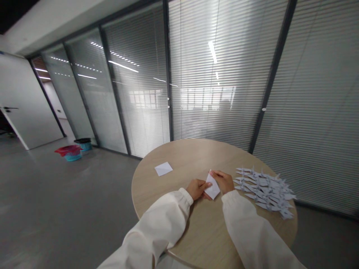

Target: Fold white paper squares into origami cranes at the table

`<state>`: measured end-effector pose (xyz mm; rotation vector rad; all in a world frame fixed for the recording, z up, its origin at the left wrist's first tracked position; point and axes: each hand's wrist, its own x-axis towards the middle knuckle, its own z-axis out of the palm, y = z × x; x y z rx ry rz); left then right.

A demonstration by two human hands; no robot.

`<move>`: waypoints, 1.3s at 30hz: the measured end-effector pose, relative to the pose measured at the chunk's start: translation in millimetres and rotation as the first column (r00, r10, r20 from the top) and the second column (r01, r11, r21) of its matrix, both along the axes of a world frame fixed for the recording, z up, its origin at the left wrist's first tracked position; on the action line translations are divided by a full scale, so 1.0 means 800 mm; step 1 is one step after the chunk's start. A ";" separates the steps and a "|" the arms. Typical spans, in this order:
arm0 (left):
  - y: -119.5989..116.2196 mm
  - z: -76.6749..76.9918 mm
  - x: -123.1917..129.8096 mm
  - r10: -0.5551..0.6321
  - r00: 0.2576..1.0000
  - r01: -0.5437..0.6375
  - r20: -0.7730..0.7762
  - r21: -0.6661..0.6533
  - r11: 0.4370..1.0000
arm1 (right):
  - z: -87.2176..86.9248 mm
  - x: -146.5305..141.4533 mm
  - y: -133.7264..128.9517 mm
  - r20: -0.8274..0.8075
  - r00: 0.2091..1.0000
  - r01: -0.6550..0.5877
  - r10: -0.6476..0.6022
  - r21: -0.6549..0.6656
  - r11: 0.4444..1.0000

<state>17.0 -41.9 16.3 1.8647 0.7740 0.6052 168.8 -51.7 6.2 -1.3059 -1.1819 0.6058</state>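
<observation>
A small folded white paper [213, 189] is held between my two hands above the round wooden table [196, 153]. My left hand [197, 188] grips its left side, thumb on top and fingers beneath. At the paper's upper corner, my right hand [223, 181] pinches the edge between thumb and fingers. A flat white paper piece [163, 169] lies on the table to the left. Several folded white paper figures with pointed ends [266, 189] stand in rows on the right side of the table, close to my right hand.
Behind the table runs a glass partition with blinds [213, 123]. A bin with a red liner [70, 151] and a bin with a black liner [84, 144] are on the floor at the left, near a white door [30, 104].
</observation>
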 end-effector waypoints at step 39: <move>0.001 0.002 0.004 -0.024 0.992 0.046 0.126 -0.178 0.983 | 0.006 0.004 -0.002 -0.095 0.993 0.080 -0.077 0.029 0.996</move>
